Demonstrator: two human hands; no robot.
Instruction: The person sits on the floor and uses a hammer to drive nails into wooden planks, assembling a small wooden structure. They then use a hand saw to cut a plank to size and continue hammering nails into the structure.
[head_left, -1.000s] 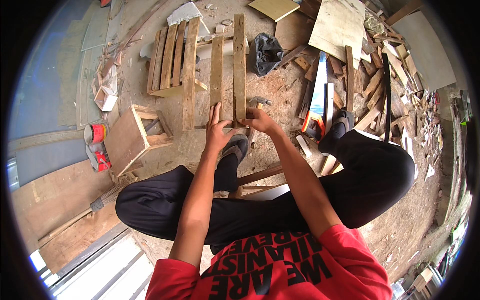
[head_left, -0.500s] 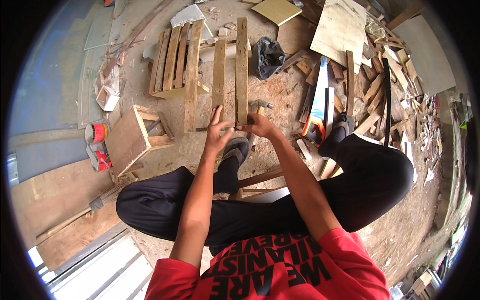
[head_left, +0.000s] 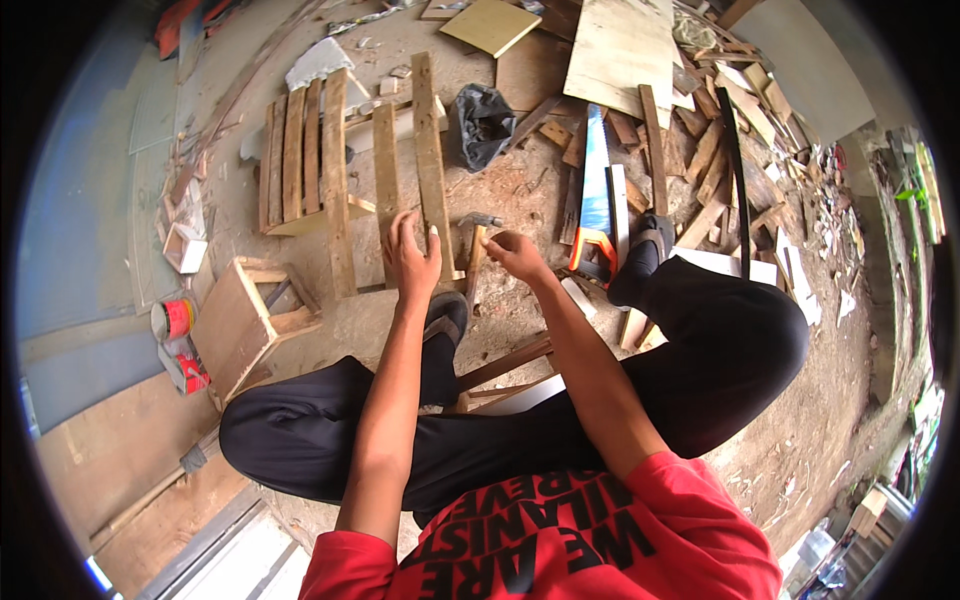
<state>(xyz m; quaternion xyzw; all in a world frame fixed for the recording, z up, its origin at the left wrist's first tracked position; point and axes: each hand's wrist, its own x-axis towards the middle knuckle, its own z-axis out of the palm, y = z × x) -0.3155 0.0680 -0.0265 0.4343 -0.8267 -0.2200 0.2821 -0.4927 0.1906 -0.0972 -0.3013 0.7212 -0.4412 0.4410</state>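
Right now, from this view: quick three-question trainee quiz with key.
1. Which tool is nearest the right hand: (a) the handsaw, (b) the wooden-handled hammer?
2. True or false: the left hand is wrapped around the handsaw's handle.
3. Fill in: the handsaw's handle is mostly ____ in colour.

Key: 1. b. 2. False; it is at the wooden slats, well away from the handsaw. 3. Orange.
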